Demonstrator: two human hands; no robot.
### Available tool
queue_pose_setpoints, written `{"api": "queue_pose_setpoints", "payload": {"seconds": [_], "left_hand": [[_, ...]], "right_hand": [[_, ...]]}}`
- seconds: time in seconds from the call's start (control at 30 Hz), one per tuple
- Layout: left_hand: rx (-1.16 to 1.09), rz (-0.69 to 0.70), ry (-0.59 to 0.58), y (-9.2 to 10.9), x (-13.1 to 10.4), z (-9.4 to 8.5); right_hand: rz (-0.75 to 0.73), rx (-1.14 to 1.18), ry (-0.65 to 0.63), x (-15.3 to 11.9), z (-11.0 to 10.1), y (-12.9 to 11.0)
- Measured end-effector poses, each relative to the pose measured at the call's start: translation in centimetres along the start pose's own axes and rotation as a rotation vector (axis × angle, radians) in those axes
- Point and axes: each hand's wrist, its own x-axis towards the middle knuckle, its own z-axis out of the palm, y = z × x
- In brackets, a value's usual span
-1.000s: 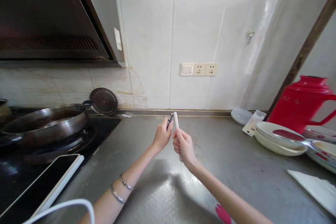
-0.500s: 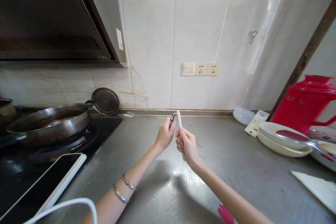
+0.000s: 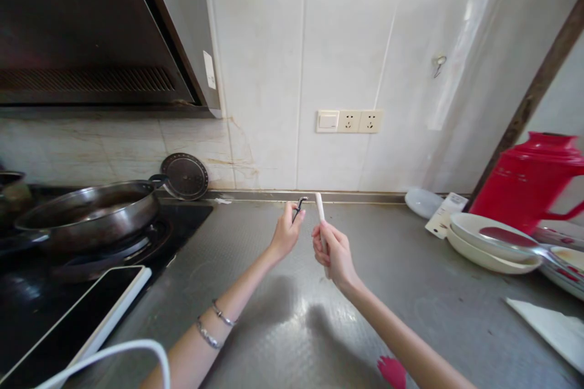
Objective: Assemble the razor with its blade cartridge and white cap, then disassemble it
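Above the steel counter (image 3: pixel 255 310), my left hand (image 3: pixel 286 232) is closed on a small black tool (image 3: pixel 299 209) with a bent metallic tip that points right. I cannot make out exactly what the tool is. A slim white stick (image 3: pixel 320 206) stands nearly upright in my right hand (image 3: pixel 335 252), its top poking out above the fingers and its lower end showing below them. A narrow gap separates the tool's tip from the stick.
Left of my hands are a stove with a steel pan (image 3: pixel 91 213) and a phone (image 3: pixel 77 328) with a white cable (image 3: pixel 114 354). On the right stand stacked bowls (image 3: pixel 493 261), a red jug (image 3: pixel 524 188) and a white sheet (image 3: pixel 550 328). A pink object (image 3: pixel 391 372) lies near my right forearm.
My right hand has moved right with the white stick, away from the black tool. The tool and my left hand have shifted slightly left, so the gap between the two is wider.
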Motion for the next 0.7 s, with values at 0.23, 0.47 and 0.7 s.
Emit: {"api": "queue_pose_setpoints", "payload": {"seconds": [0.23, 0.47, 0.7], "left_hand": [[-0.373, -0.103, -0.182, 0.2, 0.0, 0.0], [-0.706, -0.237, -0.337, 0.9, 0.1, -0.4], [-0.786, -0.263, -0.374, 1.4, -0.1, -0.3]], "right_hand": [[0.079, 0.034, -0.039, -0.1, -0.6, 0.1], [0.109, 0.084, -0.022, -0.3, -0.1, -0.4], [0.125, 0.068, -0.043, -0.2, -0.2, -0.8]]}}
